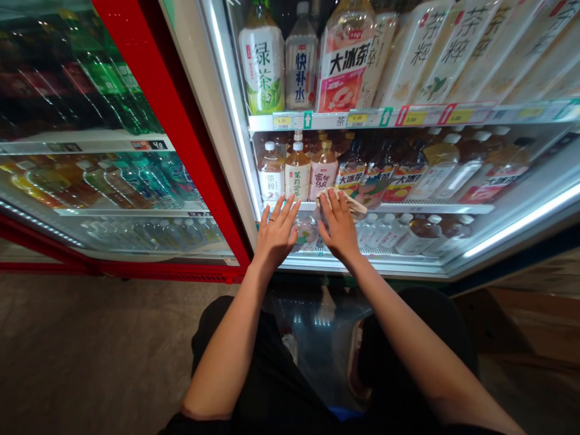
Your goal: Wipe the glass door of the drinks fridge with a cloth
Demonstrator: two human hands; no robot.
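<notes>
Two hands at the glass door (408, 257) of a drinks cooler.
The left hand (276, 232) lies flat on the glass, fingers spread and holding nothing. The right hand (339, 229), just beside it, presses a pale cloth (356, 207) against the glass, in front of the tea bottles (298, 175).

The right hand (339, 226) covers most of a cloth (356, 205). Only a pale fold shows at its 2 o'clock, and whether the fingers clutch it cannot be told. The left hand (276, 232) hides some of the small bottles (308, 232) behind it. At 12 o'clock the big bottles (344, 54) lose their tops to the picture's edge. The price tags (281, 121) are too small to read. At 9 o'clock, green bottles (104, 90) blur behind reflections. The right forearm (430, 362) runs off at 5 o'clock.
</notes>
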